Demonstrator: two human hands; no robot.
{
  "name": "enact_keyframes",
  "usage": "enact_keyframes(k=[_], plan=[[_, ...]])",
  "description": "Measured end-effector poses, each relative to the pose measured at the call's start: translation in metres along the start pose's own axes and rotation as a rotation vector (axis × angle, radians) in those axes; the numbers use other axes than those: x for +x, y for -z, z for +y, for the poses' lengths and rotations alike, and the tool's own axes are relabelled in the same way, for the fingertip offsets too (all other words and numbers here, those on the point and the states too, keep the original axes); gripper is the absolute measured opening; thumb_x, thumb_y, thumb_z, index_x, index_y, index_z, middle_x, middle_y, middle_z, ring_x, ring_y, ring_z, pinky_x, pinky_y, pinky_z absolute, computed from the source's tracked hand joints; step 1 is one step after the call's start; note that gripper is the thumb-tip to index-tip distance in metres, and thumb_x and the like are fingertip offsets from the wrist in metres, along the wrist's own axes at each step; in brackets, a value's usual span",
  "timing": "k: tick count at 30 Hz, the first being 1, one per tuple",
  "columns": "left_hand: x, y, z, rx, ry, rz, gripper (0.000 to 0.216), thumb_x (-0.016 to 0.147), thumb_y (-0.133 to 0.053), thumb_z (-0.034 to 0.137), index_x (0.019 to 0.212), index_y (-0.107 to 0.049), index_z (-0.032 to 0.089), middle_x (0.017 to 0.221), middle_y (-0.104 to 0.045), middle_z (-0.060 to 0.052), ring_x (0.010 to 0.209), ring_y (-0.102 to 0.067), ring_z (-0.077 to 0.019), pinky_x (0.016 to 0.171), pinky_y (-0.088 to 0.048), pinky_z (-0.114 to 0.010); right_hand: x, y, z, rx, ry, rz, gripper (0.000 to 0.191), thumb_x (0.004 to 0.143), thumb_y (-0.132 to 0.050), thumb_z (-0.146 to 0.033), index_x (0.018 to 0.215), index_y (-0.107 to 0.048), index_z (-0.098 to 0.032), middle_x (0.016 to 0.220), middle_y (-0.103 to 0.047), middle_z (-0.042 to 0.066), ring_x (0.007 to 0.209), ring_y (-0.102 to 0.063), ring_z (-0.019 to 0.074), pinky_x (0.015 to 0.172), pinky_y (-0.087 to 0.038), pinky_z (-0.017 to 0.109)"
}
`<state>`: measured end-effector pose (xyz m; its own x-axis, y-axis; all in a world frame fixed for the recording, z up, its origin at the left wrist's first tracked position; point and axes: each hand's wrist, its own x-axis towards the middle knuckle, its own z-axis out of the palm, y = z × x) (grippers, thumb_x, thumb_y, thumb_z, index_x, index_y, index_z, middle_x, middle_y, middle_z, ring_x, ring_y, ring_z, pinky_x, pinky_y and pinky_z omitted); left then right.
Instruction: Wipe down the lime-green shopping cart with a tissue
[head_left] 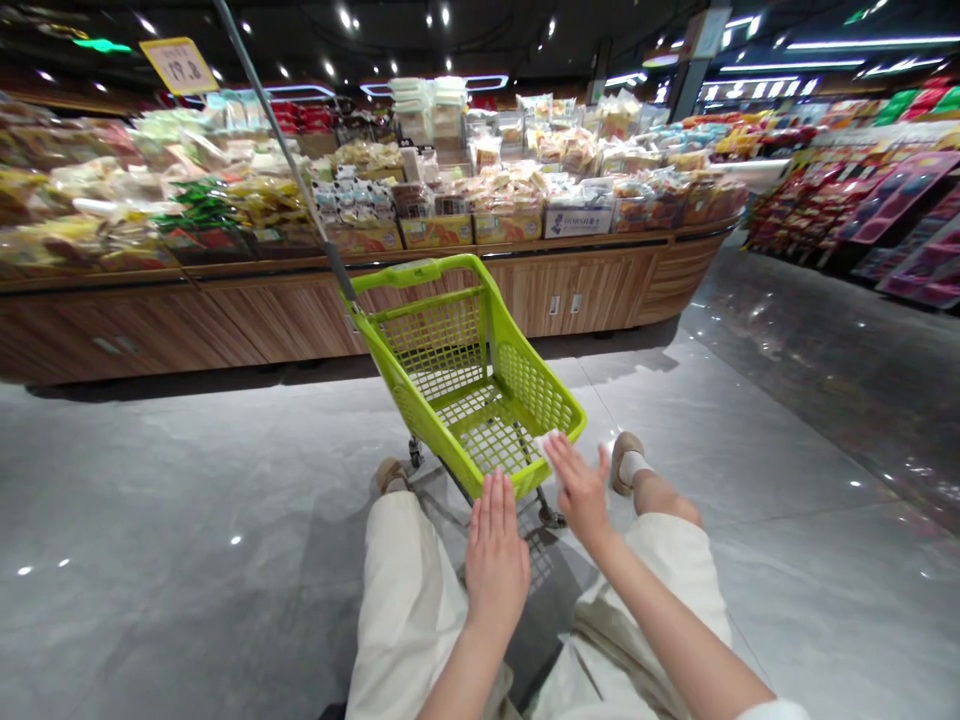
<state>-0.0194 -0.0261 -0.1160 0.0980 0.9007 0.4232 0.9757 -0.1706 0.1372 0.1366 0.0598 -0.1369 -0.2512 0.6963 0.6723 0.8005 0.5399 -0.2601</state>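
Note:
A small lime-green shopping cart (520,412) with lattice sides stands in front of my knees, its basket bare inside. My left hand (496,550) is at the near end of the cart, fingers stretched out straight and side by side. Its fingertips reach the near rim; whether they touch it I cannot tell. At the near right corner, my right hand (581,492) has a crumpled white tissue (549,440) under its fingertips, against the rim. The thumb of that hand sticks up, apart from the fingers.
Behind the cart runs a wood-panelled display counter (600,290) piled with packaged food. A grey pole (277,130) rises at the cart's far left corner, with a price sign (178,66) nearby. Glossy tiled floor (187,520) surrounds me. More shelves (832,200) stand at right.

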Motion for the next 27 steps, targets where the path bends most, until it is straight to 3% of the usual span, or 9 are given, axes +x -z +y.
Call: enact_keyframes(k=[3, 5, 8, 11, 13, 17, 20, 22, 27], plan=[[-0.001, 0.001, -0.001, 0.006, 0.010, -0.009, 0.090, 0.079, -0.048, 0.007, 0.154, 0.003, 0.010, 0.159, -0.024, -0.016, 0.148, -0.021, -0.0276, 0.118, -0.029, -0.045, -0.007, -0.001, -0.047, 0.091, 0.156, -0.108, 0.079, 0.074, -0.035, -0.004, 0.150, -0.031, -0.020, 0.145, -0.051, 0.010, 0.136, -0.045, 0.0208, 0.119, 0.001, 0.052], [-0.003, 0.004, -0.006, 0.013, 0.000, -0.023, 0.091, 0.079, -0.048, 0.007, 0.154, 0.003, 0.010, 0.160, -0.024, -0.016, 0.148, -0.020, -0.0272, 0.118, -0.028, -0.045, -0.005, 0.004, -0.047, 0.106, 0.240, -0.146, 0.078, 0.075, -0.034, -0.002, 0.151, -0.030, -0.023, 0.143, -0.053, 0.008, 0.136, -0.045, 0.0190, 0.119, 0.000, 0.051], [-0.006, 0.007, -0.014, 0.021, -0.023, -0.043, 0.091, 0.079, -0.049, 0.008, 0.155, 0.001, 0.013, 0.160, -0.022, -0.014, 0.148, -0.019, -0.0252, 0.118, -0.028, -0.044, 0.006, 0.015, -0.001, 0.070, 0.302, -0.138, 0.084, 0.073, -0.035, 0.001, 0.151, -0.029, -0.028, 0.140, -0.057, 0.005, 0.132, -0.049, 0.0166, 0.119, -0.002, 0.049], [-0.006, 0.008, -0.014, 0.033, -0.025, -0.035, 0.090, 0.079, -0.050, 0.009, 0.155, -0.001, 0.013, 0.160, -0.023, -0.013, 0.148, -0.019, -0.0244, 0.118, -0.028, -0.043, 0.017, 0.023, 0.053, -0.019, 0.144, -0.084, 0.089, 0.067, -0.037, 0.003, 0.150, -0.032, -0.031, 0.140, -0.057, 0.004, 0.132, -0.049, 0.0182, 0.118, -0.004, 0.052], [-0.006, 0.006, -0.011, 0.030, -0.021, -0.027, 0.090, 0.079, -0.050, 0.009, 0.155, 0.000, 0.012, 0.160, -0.022, -0.014, 0.148, -0.019, -0.0250, 0.118, -0.029, -0.043, 0.019, 0.023, 0.064, -0.067, 0.021, -0.046, 0.089, 0.066, -0.038, 0.002, 0.148, -0.035, -0.031, 0.141, -0.056, 0.004, 0.132, -0.050, 0.0192, 0.118, -0.007, 0.053], [-0.004, 0.000, 0.000, 0.018, 0.005, -0.017, 0.092, 0.079, -0.051, 0.008, 0.154, 0.002, 0.009, 0.160, -0.022, -0.017, 0.148, -0.019, -0.0272, 0.118, -0.030, -0.045, 0.009, 0.011, 0.009, -0.088, -0.096, 0.002, 0.084, 0.069, -0.036, 0.002, 0.147, -0.038, -0.027, 0.141, -0.056, 0.007, 0.132, -0.050, 0.0212, 0.118, -0.003, 0.054], [-0.005, -0.003, 0.003, 0.015, 0.011, 0.022, 0.091, 0.080, -0.049, 0.008, 0.154, 0.003, 0.009, 0.159, -0.024, -0.017, 0.148, -0.020, -0.0271, 0.118, -0.028, -0.045, -0.002, 0.006, -0.047, 0.017, 0.037, -0.112, 0.084, 0.070, -0.035, 0.002, 0.149, -0.034, -0.024, 0.144, -0.052, 0.007, 0.135, -0.046, 0.0199, 0.120, -0.001, 0.051], [-0.006, -0.001, 0.000, 0.011, 0.003, 0.033, 0.090, 0.080, -0.049, 0.008, 0.154, 0.002, 0.011, 0.159, -0.024, -0.016, 0.148, -0.021, -0.0266, 0.119, -0.027, -0.044, -0.004, 0.009, -0.057, 0.064, 0.132, -0.163, 0.084, 0.070, -0.036, 0.002, 0.150, -0.033, -0.024, 0.144, -0.052, 0.007, 0.136, -0.045, 0.0185, 0.120, -0.003, 0.050], [-0.009, 0.008, -0.008, -0.003, -0.027, -0.015, 0.092, 0.080, -0.049, 0.008, 0.154, 0.003, 0.014, 0.160, -0.022, -0.014, 0.148, -0.021, -0.0262, 0.118, -0.030, -0.044, 0.011, 0.028, 0.022, -0.002, 0.220, -0.147, 0.092, 0.066, -0.035, 0.006, 0.150, -0.031, -0.031, 0.139, -0.058, 0.003, 0.132, -0.049, 0.0169, 0.118, -0.003, 0.051]])
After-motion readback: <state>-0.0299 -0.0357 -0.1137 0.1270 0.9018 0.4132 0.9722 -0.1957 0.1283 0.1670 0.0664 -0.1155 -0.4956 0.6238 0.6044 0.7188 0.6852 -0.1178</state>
